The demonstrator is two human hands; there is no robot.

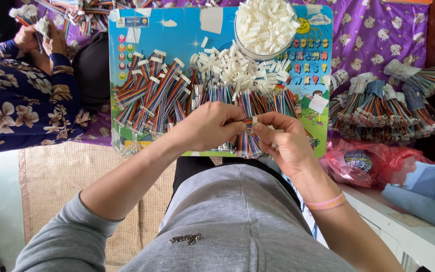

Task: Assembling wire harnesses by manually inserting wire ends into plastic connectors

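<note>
- Head view is showing the left hand and right hand pinching one small ribbon cable together, with its white connector at the fingertips, just above the lap.
- Progress looks partway: finished cables are lying fanned on the left of the surface, while loose white connectors and a full bowl are waiting.
- Bundled cables are sitting on purple cloth; another person's sleeve is resting beside a woven mat.

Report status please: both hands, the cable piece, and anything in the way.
Left hand and right hand pinch one rainbow ribbon cable between fingertips. Loose cables and white connectors crowd the board beneath.
</note>
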